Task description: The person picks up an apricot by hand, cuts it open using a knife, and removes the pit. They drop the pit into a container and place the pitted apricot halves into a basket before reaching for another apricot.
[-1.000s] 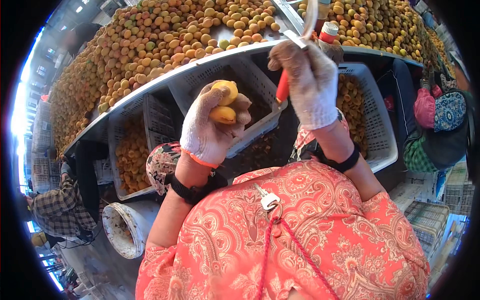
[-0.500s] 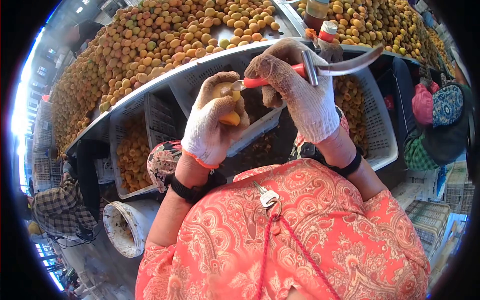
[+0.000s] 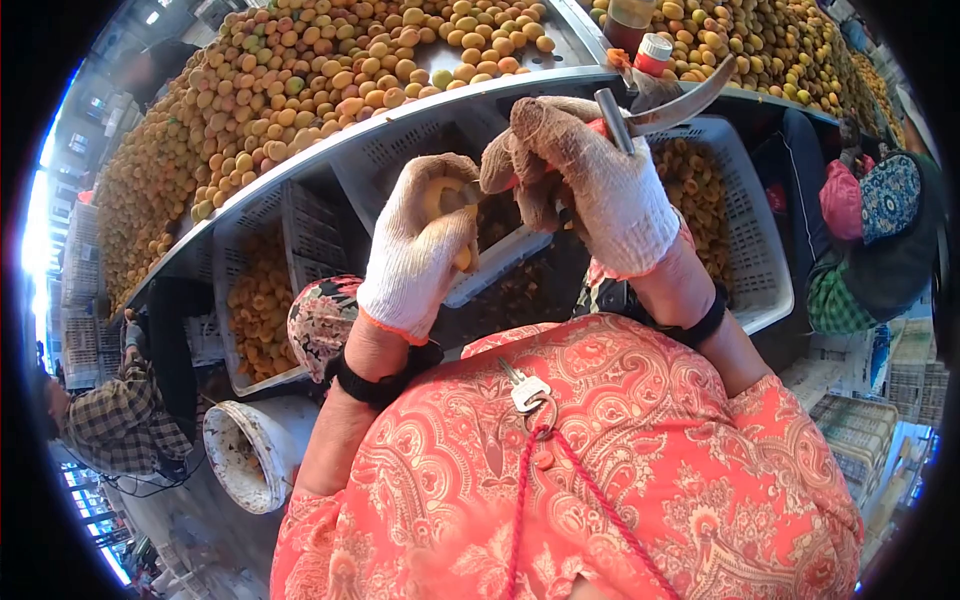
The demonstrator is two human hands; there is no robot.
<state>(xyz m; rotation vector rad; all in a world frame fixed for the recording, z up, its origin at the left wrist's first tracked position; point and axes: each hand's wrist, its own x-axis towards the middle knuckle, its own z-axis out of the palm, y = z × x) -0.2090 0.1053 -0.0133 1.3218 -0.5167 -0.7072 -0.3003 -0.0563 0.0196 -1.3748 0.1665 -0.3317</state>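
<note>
My left hand (image 3: 408, 262), in a soiled white glove, is closed around a yellow-orange apricot (image 3: 446, 197); the fingers cover much of the fruit. Close on its right, my gloved right hand (image 3: 600, 190) grips a red-handled knife (image 3: 688, 106). The knife's curved blade points up and to the right, past a metal collar. Most of its handle is hidden inside the fist, and the end near the fruit cannot be made out. A small gap shows between the two hands.
Apricots (image 3: 330, 70) are heaped on a metal table (image 3: 440, 98) ahead. Crates with halved fruit stand on the left (image 3: 262, 300) and right (image 3: 745, 215). A dirty white bucket (image 3: 285, 440) sits lower left. Bottles (image 3: 653, 52) stand beyond my right hand. People sit at both sides.
The knife's small metal end has left the apricot, and my right hand has turned, hiding more of the handle. My left fingers have shifted around the fruit.
</note>
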